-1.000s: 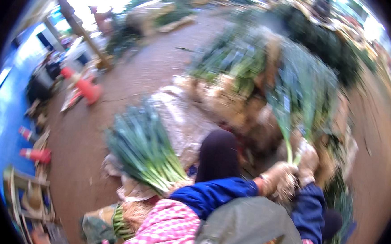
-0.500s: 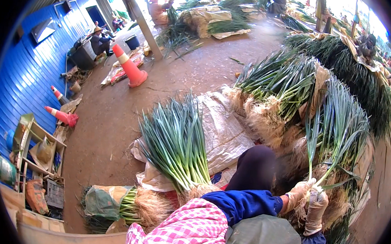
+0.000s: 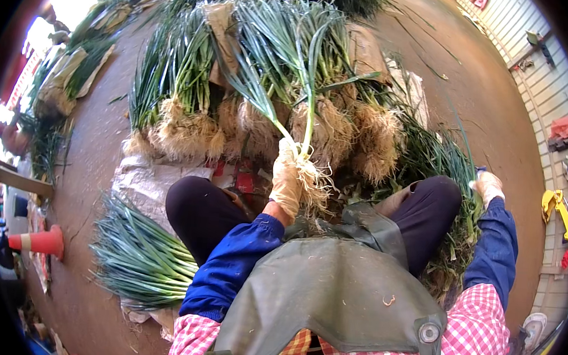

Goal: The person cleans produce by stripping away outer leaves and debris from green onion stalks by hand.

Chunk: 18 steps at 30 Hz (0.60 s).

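My left hand (image 3: 285, 183), in a pale, soiled glove, is closed round the white lower ends of a few green onions (image 3: 308, 124). Their leaves point away from me, and shaggy roots hang beside my fingers. Out past my right knee is my gloved right hand (image 3: 488, 187), fingers curled, with a thin leaf (image 3: 463, 135) arching towards it. What its fingers hold is too small to make out. Below that hand lies a heap of loose green leaves (image 3: 451, 163). Bundled green onions (image 3: 279, 47) lie in front of me, roots towards me.
A fanned pile of green onions (image 3: 143, 253) lies by my left knee, near a pale plastic sheet (image 3: 147, 182). An orange cone (image 3: 39, 242) stands far left. A yellow metal frame (image 3: 564, 221) is beside the wall at right. A dark green apron (image 3: 336, 278) covers my lap.
My view has swung to the right. My right hand has left the green onions and moved out to the right, while my left hand still grips them.
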Each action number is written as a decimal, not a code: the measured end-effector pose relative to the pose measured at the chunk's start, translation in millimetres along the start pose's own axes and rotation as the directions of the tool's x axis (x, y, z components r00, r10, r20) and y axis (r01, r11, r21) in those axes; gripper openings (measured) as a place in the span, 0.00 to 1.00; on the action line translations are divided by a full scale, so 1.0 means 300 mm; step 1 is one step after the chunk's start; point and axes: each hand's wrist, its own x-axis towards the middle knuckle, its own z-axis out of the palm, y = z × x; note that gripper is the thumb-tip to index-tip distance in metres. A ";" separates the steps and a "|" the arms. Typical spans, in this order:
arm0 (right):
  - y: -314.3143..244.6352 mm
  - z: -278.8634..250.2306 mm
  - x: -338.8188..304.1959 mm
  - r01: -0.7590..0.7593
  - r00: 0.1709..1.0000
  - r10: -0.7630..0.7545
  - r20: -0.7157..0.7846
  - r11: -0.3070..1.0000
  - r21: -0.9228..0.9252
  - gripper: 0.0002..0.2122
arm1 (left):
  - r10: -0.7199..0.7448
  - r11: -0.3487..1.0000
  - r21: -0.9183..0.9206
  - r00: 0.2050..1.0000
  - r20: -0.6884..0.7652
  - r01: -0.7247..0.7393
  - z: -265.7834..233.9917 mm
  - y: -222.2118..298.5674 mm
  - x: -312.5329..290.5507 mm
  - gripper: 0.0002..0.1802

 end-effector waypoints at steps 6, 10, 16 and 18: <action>-0.740 -0.106 -0.201 0.396 0.602 -0.592 -0.536 -0.362 0.844 0.14 | -0.011 1.000 0.016 1.000 -0.021 0.011 -0.023 -0.004 0.010 0.28; -1.180 -0.168 -0.199 0.050 0.653 -0.751 -0.096 -0.083 0.995 0.22 | -0.085 0.956 0.289 0.992 0.089 0.056 -0.034 0.012 -0.012 0.22; -1.396 -0.236 -0.048 -0.105 0.795 -0.579 -0.183 -0.428 0.898 0.12 | -0.267 0.935 0.314 0.908 0.324 0.163 0.072 0.048 -0.139 0.15; -1.373 -0.410 -0.053 0.009 0.755 -0.560 -0.340 -0.510 0.860 0.14 | -0.370 0.899 0.390 0.822 0.434 0.199 0.052 0.130 -0.169 0.17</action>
